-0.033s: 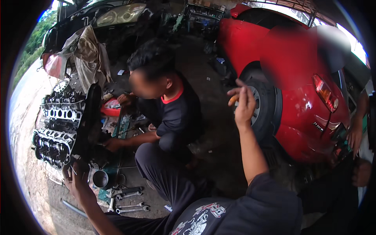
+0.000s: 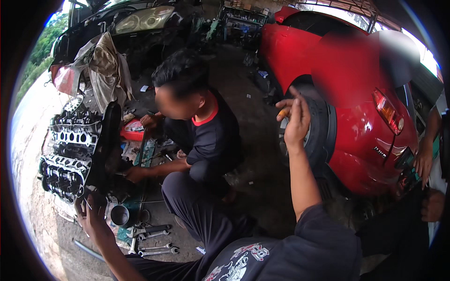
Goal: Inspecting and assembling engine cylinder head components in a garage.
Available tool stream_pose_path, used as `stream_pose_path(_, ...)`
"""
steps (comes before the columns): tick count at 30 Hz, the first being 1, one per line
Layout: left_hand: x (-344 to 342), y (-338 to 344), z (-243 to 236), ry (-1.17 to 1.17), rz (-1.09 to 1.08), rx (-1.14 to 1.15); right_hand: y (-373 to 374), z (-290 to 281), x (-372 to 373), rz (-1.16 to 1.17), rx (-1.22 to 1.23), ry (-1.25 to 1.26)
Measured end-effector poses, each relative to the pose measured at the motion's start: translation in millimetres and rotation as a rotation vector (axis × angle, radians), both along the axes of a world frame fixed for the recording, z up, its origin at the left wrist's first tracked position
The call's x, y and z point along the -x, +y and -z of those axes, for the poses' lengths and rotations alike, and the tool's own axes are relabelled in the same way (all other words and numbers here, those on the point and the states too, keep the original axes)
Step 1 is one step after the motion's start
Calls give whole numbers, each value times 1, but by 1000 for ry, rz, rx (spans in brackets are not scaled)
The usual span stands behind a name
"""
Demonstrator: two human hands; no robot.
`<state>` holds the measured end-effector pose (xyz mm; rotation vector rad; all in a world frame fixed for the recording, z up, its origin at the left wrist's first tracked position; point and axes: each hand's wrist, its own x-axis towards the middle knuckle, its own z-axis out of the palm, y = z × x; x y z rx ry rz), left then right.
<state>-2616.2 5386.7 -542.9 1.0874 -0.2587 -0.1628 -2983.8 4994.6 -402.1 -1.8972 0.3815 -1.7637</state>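
Low at the left, my left hand [image 2: 95,216] is beside the near end of an engine cylinder head [image 2: 65,173], fingers closed around a thin white stick [image 2: 88,203]. My right hand [image 2: 296,119] is raised before the red car's rear wheel, its fingers apart and one pointing up. A small orange piece [image 2: 283,113] shows at those fingers; whether it is gripped or wrapped on a finger I cannot tell. Another cylinder head [image 2: 75,129] lies beyond the first, beside a dark engine cover [image 2: 110,126].
A co-worker [image 2: 213,126] crouches ahead, both hands near the engine parts. Several wrenches [image 2: 157,246] lie on the floor by a metal cup [image 2: 120,215]. A red car [image 2: 347,154] stands at the right, a dark car [image 2: 140,21] at the back left. Another person's hand [image 2: 423,166] shows far right.
My right hand has shifted slightly right and turned, with its fingers spread a little differently. My left hand has stayed in place.
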Motion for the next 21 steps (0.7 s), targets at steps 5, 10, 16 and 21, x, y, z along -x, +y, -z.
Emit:
stream_pose_path(5,-13,21,13,57,-51,-51,60,-44,-28,-760,116,329)
stream_pose_path(10,2,-7,-11,87,-88,8,20,-46,33,-511,72,163)
stream_pose_path(16,9,26,-12,32,-137,-4,9,-9,-33,-1533,-352,-396)
stream_pose_path(21,4,20,7,71,-185,-73,146,81,-185,-1118,477,992)
